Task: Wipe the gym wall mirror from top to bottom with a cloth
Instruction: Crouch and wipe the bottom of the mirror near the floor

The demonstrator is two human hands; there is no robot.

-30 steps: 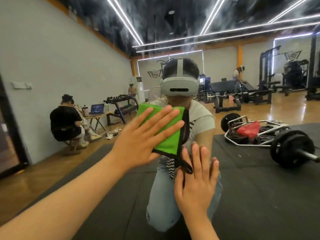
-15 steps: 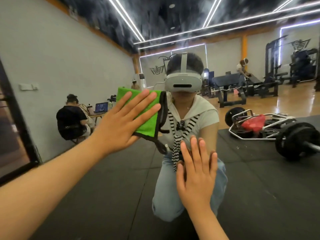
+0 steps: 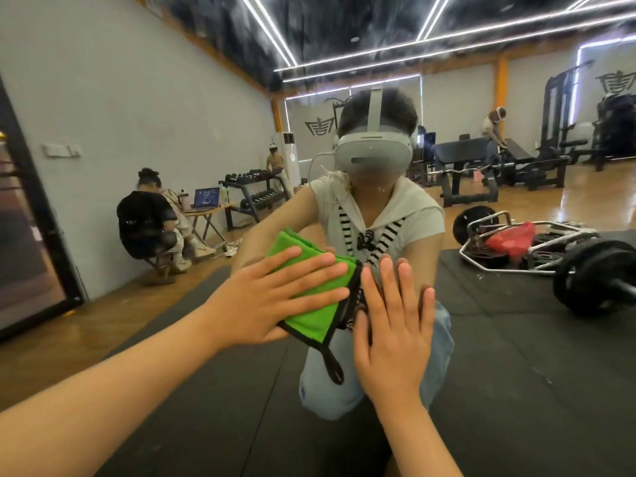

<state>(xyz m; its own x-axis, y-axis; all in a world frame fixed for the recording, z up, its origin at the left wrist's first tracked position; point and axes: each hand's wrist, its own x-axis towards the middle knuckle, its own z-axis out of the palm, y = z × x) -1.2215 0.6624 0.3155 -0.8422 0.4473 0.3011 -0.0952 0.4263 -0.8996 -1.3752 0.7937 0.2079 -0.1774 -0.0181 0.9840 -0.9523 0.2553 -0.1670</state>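
The wall mirror (image 3: 516, 356) fills the view and reflects the gym and me kneeling in a headset. A folded green cloth (image 3: 309, 321) with black edging lies flat against the glass at mid height. My left hand (image 3: 272, 297) presses it there with straight, spread fingers. A black loop of the cloth hangs below. Just right of the cloth, my right hand (image 3: 392, 335) rests flat on the bare glass, fingers pointing up and holding nothing.
Seen in the reflection: a barbell with plates (image 3: 592, 280) and a chrome frame with a red bag (image 3: 509, 239) on black floor mats, a seated person (image 3: 144, 222) at a small table, dumbbell racks and weight machines. A dark doorway (image 3: 24, 235) stands at the left.
My left hand slid the cloth down the glass from head height to chest height and a little to the right. My right hand stayed flat on the mirror.
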